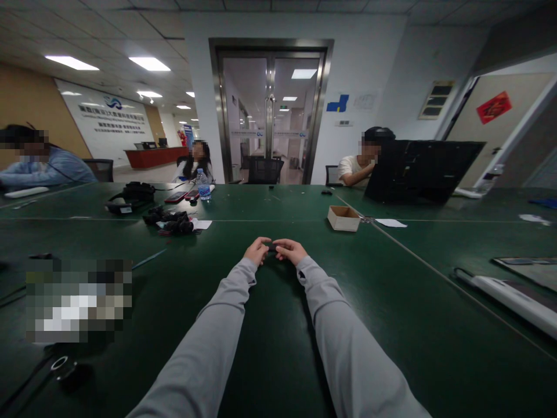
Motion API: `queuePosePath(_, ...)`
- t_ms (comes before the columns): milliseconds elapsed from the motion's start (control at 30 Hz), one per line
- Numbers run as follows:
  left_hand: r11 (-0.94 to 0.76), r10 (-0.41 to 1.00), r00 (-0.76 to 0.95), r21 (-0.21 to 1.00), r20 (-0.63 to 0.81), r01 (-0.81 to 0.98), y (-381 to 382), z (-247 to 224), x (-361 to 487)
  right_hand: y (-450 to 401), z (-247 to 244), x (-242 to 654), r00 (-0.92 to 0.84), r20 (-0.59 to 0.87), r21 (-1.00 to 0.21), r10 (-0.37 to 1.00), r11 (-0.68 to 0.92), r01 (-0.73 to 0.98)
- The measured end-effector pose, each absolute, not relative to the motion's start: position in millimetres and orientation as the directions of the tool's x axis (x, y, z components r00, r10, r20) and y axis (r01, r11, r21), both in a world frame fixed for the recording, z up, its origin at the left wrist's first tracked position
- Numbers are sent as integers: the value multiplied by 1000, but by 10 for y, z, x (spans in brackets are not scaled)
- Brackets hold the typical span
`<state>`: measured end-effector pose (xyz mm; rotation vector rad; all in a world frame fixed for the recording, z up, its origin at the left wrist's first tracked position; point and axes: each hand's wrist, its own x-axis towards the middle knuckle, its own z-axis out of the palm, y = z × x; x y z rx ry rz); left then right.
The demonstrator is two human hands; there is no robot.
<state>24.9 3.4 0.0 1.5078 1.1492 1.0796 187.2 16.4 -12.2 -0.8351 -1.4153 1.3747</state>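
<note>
Both my arms, in grey sleeves, reach forward over the dark green table. My left hand and my right hand meet near the middle of the view. Between their fingertips is a small black object, gripped from both sides a little above or at the tabletop. Its details are too small to make out. Beyond my right hand stands a small open cardboard box.
Black gear, a headset and a water bottle stand at the back left. A black monitor is at the back right, a white power strip at the right. Several people sit around the table.
</note>
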Motion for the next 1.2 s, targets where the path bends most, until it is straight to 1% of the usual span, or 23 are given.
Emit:
queuePosePath(100, -126, 977, 190, 977, 93, 172, 31, 1, 251, 163, -116, 1872, -309, 161, -982, 937, 120, -148)
queuePosePath(233, -144, 978, 175, 976, 115, 165, 39, -10, 249, 167, -116, 1870, -300, 161, -980, 940, 117, -158)
queuePosePath(367, -141, 978, 180, 968, 104, 206, 54, -26, 247, 171, -123, 1871, -305, 164, -980, 938, 120, -157)
queuePosePath(533, -162, 981, 141, 966, 135, 201, 42, -25, 256, 179, -130, 1877, -309, 165, -981, 937, 123, -153)
queuePosePath(667, -153, 981, 151, 959, 120, 237, 22, -13, 262, 188, -139, 1881, -315, 166, -982, 934, 128, -139)
queuePosePath(800, -146, 984, 131, 962, 118, 230, 19, -8, 262, 192, -142, 1883, -305, 165, -983, 938, 130, -133)
queuePosePath(900, -132, 986, 135, 958, 100, 255, 22, -6, 260, 186, -135, 1880, -306, 162, -983, 938, 127, -129)
queuePosePath(1200, -134, 983, 159, 958, 95, 254, 21, 7, 256, 167, -120, 1866, -287, 164, -983, 944, 130, -133)
